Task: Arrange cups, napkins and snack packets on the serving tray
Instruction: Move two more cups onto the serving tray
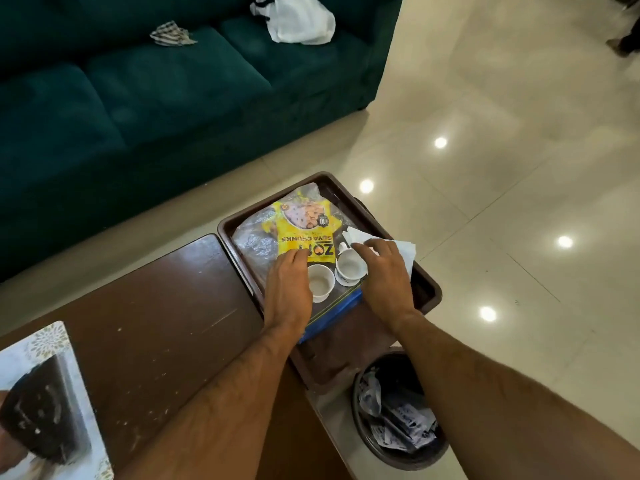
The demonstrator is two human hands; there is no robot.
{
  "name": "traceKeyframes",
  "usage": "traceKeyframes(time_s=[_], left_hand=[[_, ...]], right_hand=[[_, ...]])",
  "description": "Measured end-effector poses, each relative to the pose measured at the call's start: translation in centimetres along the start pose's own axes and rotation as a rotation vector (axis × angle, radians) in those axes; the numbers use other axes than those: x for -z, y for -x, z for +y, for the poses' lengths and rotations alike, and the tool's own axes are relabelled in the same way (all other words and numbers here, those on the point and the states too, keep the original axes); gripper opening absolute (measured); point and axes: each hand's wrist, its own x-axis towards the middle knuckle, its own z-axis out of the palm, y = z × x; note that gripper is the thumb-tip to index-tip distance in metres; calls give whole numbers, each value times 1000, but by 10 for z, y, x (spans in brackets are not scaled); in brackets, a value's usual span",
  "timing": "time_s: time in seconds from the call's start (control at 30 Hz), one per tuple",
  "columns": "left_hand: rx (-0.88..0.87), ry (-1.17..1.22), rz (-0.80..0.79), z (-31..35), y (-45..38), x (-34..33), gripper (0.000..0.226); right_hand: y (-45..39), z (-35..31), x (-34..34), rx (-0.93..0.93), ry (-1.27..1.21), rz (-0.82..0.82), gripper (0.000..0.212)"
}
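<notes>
A dark brown serving tray sits at the right end of the wooden table. On it lies a yellow soya chunks packet over clear plastic, with two white cups side by side: one nearer the left, one to its right. A blue packet lies under the cups. White napkins lie at the tray's right rim. My left hand rests with its fingertips on the yellow packet's near edge. My right hand hovers with curled fingers over the right cup and the napkins.
The brown wooden table stretches left, with a printed box at its near left corner. A dark waste bin with crumpled wrappers stands below the tray. A green sofa with a white bag lies beyond. Glossy tiled floor spreads right.
</notes>
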Motion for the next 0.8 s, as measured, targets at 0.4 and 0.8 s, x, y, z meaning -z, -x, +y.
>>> traceKeyframes(time_s=[0.4,0.8], left_hand=[[-54,119,-90,-23,-17,-10,17],[84,47,-92,-15,3,-4,26]], right_hand=[[-59,9,4,202,100,-263,57],[-30,21,1,66,-80,-81,23]])
